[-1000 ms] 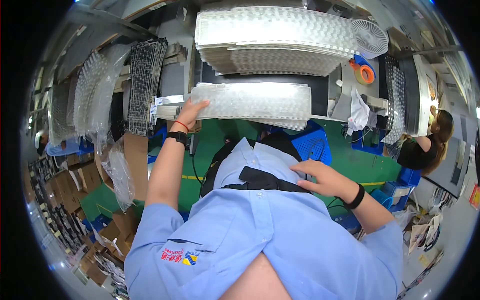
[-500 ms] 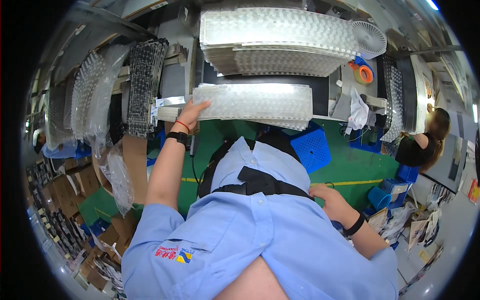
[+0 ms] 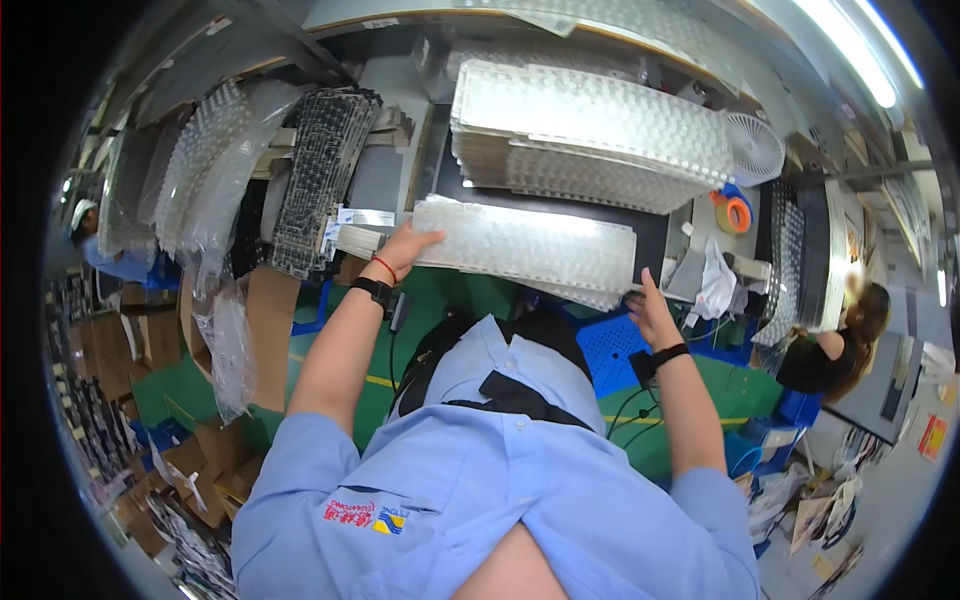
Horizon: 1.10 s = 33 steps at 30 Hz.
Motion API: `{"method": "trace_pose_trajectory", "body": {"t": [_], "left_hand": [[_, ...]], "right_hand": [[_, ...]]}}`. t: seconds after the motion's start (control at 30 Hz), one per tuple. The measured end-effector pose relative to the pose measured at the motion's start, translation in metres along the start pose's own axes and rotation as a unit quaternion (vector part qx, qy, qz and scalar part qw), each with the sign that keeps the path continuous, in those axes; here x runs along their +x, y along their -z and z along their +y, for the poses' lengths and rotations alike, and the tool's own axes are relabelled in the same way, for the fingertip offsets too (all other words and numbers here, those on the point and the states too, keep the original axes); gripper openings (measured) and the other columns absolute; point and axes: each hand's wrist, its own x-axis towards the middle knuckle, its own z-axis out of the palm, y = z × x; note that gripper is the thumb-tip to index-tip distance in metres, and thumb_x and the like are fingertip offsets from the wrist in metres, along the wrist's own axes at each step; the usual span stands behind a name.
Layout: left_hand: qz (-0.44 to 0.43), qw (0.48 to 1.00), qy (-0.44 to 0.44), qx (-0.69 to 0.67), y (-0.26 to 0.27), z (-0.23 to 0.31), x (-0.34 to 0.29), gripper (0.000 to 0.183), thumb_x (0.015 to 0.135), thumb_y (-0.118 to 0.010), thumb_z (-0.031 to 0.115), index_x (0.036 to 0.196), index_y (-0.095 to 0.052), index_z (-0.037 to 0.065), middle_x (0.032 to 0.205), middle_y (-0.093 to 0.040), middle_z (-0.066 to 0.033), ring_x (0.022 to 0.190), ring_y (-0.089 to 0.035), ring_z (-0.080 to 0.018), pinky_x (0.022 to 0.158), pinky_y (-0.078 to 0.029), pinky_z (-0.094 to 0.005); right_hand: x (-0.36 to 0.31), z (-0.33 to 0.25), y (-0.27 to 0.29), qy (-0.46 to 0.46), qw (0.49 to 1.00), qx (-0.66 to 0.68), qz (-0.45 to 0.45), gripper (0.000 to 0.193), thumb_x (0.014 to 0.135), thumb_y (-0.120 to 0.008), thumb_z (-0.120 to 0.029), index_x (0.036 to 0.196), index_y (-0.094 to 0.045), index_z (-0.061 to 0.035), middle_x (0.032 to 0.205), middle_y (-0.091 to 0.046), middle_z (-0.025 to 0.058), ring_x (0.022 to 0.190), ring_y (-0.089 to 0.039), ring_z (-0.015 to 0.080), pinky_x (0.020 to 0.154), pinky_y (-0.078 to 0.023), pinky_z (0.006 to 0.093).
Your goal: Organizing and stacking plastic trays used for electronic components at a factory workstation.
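Observation:
A thin stack of long translucent plastic sheets [image 3: 530, 235] lies at the table's front edge, its lower sheets fanned out and jutting past the edge. My left hand [image 3: 405, 250] grips the stack's left end, thumb on top and the other fingers hidden underneath. By the right end is my right hand [image 3: 652, 314], open, its fingers stretched out and pointing away from me. Whether it touches the sheets I cannot tell. Behind this lies a taller stack of similar dimpled sheets [image 3: 590, 112] on the dark tabletop [image 3: 560, 204].
Black-patterned sheets [image 3: 325, 180] are piled at the left. On the right are a white fan [image 3: 752, 148], orange tape [image 3: 735, 215] and crumpled white paper [image 3: 716, 280]. A blue stool [image 3: 610, 352] stands below the table. Another person [image 3: 840, 345] works at the far right.
My right hand has come up from beside my waist to the sheets' right end. My left hand keeps its hold on the left end. The whole view has shifted and tilted.

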Motion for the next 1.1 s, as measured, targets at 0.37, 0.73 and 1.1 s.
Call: {"method": "trace_pose_trajectory", "body": {"t": [0.37, 0.73, 1.1], "left_hand": [[-0.06, 0.997, -0.041, 0.021, 0.004, 0.002, -0.005, 0.055, 0.082, -0.07, 0.009, 0.132, -0.048, 0.002, 0.122, -0.058, -0.0083, 0.111, -0.055, -0.0184, 0.098, -0.043, -0.0338], [0.028, 0.957, -0.254, 0.139, -0.033, -0.012, -0.021, 0.057, 0.078, -0.074, 0.002, 0.128, -0.047, 0.003, 0.117, -0.059, -0.0053, 0.106, -0.056, -0.0136, 0.094, -0.045, -0.0298], [0.097, 0.925, -0.328, 0.162, -0.041, -0.044, -0.005, 0.054, 0.075, -0.078, 0.007, 0.122, -0.052, 0.004, 0.107, -0.063, -0.004, 0.096, -0.058, -0.0107, 0.086, -0.048, -0.028]], "right_hand": [[0.0, -0.012, -0.049, 0.067, 0.997, -0.041, -0.016, 0.054, 0.087, -0.068, -0.035, 0.128, -0.05, -0.004, 0.115, -0.062, 0.0112, 0.093, -0.062, 0.0219, 0.073, -0.051, 0.0336], [-0.013, -0.013, -0.024, 0.422, 0.904, -0.055, -0.039, 0.062, 0.076, -0.074, 0.003, 0.129, -0.044, -0.0046, 0.125, -0.055, 0.0095, 0.114, -0.052, 0.0197, 0.098, -0.042, 0.033], [0.047, 0.002, -0.031, 0.502, 0.865, -0.011, 0.007, 0.059, 0.071, -0.08, -0.001, 0.12, -0.048, -0.0009, 0.11, -0.059, 0.0087, 0.101, -0.058, 0.0182, 0.091, -0.046, 0.0313]]}}
